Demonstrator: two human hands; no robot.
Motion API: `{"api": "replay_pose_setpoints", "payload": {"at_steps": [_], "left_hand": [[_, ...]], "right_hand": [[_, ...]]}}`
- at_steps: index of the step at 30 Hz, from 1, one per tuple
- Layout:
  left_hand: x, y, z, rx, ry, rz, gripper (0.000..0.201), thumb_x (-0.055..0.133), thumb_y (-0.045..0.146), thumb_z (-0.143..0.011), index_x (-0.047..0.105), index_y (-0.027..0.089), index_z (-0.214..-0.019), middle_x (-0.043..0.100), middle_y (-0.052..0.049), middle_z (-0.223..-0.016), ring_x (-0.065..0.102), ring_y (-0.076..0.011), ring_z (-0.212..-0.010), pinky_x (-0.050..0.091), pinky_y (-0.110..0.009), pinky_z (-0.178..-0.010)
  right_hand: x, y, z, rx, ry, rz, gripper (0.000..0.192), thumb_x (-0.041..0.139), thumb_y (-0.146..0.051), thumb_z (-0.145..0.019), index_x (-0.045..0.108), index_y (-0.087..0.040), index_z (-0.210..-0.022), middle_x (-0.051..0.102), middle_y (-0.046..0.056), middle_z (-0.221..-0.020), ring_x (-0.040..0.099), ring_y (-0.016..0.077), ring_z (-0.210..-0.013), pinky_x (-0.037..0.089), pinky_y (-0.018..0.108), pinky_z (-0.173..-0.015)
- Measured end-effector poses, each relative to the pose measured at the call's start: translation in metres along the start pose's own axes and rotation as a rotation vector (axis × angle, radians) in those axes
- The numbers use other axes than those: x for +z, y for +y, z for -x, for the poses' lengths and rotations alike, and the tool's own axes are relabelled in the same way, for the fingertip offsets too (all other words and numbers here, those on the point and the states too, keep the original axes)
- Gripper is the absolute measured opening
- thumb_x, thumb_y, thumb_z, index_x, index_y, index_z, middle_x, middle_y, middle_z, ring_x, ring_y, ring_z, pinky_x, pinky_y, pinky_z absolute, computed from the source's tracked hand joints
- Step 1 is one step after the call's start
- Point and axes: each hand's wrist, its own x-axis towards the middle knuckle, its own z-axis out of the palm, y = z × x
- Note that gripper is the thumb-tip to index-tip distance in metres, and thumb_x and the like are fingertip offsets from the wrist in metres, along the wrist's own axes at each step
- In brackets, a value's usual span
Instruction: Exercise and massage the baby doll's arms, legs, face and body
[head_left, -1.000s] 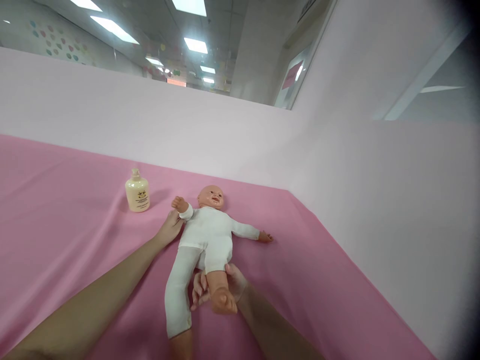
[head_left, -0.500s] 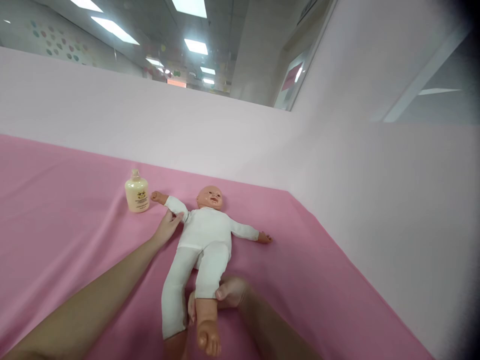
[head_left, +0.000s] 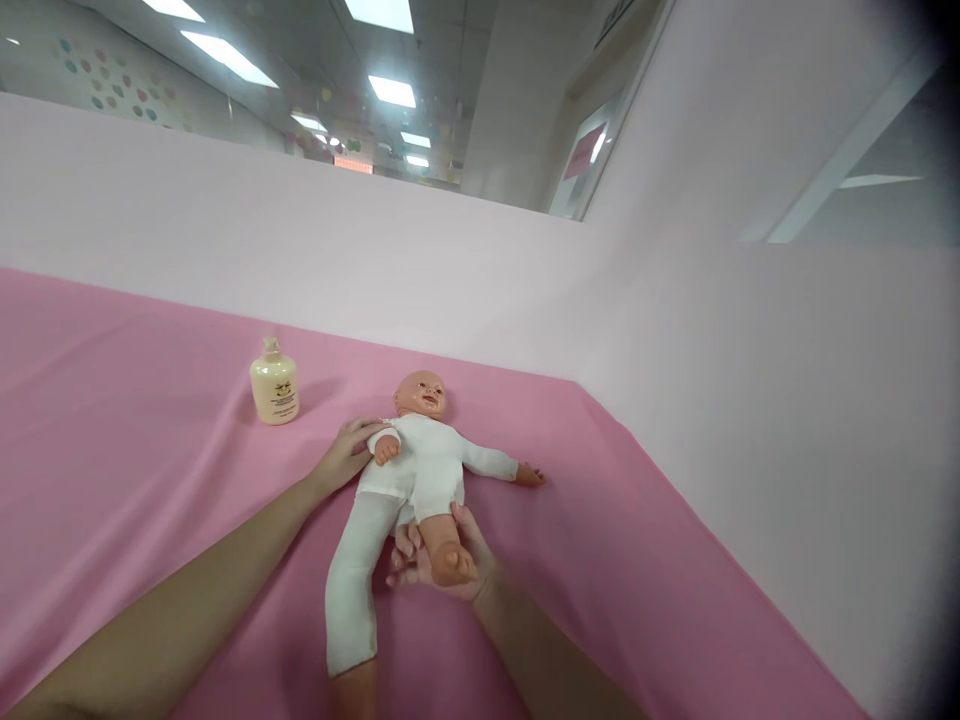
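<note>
A bald baby doll (head_left: 431,440) in white clothing lies face up, head toward the wall. My left hand (head_left: 346,458) grips the doll's arm (head_left: 385,441) on the left side, which is folded up against the chest. Some of those fingers are hidden behind the sleeve. Cupped from below around the lower leg and foot (head_left: 450,562) is my right hand (head_left: 481,568), its thumb on the outer side; this leg is bent up toward the belly. The doll's other leg (head_left: 351,600) stays stretched toward me, and its other arm (head_left: 491,463) points out to the right.
A cream-coloured pump bottle (head_left: 274,385) stands left of the doll. Pink cloth (head_left: 135,400) covers the surface underneath. A pale wall (head_left: 300,240) with a glass window (head_left: 420,110) rises behind, and another wall (head_left: 787,400) closes off the right side.
The doll's left-side arm, stretched toward the bottle before, is now folded in over the chest. My right hand has moved up and away from me, bending the held leg toward the belly.
</note>
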Motion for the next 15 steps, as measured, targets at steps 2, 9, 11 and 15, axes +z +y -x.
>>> {"api": "replay_pose_setpoints", "payload": {"at_steps": [2, 9, 11, 15], "left_hand": [[-0.001, 0.0, 0.0, 0.008, -0.03, -0.022, 0.037, 0.066, 0.036, -0.085, 0.077, 0.029, -0.12, 0.069, -0.01, -0.132, 0.058, -0.0322, -0.127, 0.038, -0.054, -0.117], [-0.001, 0.0, 0.0, 0.016, -0.019, -0.016, 0.038, 0.066, 0.037, -0.085, 0.076, 0.028, -0.121, 0.07, -0.01, -0.13, 0.06, -0.0321, -0.126, 0.039, -0.052, -0.116], [0.0, 0.0, -0.001, 0.014, 0.009, -0.001, 0.038, 0.066, 0.042, -0.086, 0.074, 0.026, -0.12, 0.071, -0.01, -0.129, 0.06, -0.0317, -0.125, 0.04, -0.051, -0.115], [0.004, -0.002, -0.003, -0.066, 0.086, 0.068, 0.042, 0.064, 0.053, -0.086, 0.071, 0.021, -0.113, 0.073, -0.011, -0.121, 0.064, -0.0314, -0.117, 0.046, -0.05, -0.109]], "right_hand": [[0.005, -0.005, -0.001, 0.021, 0.072, -0.031, 0.075, 0.043, -0.089, -0.084, 0.063, -0.017, -0.074, 0.055, 0.004, -0.082, 0.058, 0.0182, -0.08, 0.054, 0.04, -0.084], [0.006, -0.005, -0.002, 0.048, 0.038, -0.046, 0.074, 0.048, -0.087, -0.083, 0.064, -0.015, -0.078, 0.055, 0.005, -0.085, 0.059, 0.0205, -0.082, 0.053, 0.042, -0.084], [0.004, -0.004, 0.0, 0.039, -0.009, -0.043, 0.076, 0.044, -0.09, -0.083, 0.063, -0.016, -0.077, 0.055, 0.005, -0.083, 0.058, 0.0211, -0.083, 0.052, 0.044, -0.088], [-0.006, 0.005, 0.001, 0.018, -0.093, 0.006, 0.077, 0.043, -0.096, -0.076, 0.058, -0.02, -0.071, 0.053, 0.004, -0.075, 0.058, 0.0227, -0.082, 0.05, 0.049, -0.093]]}}
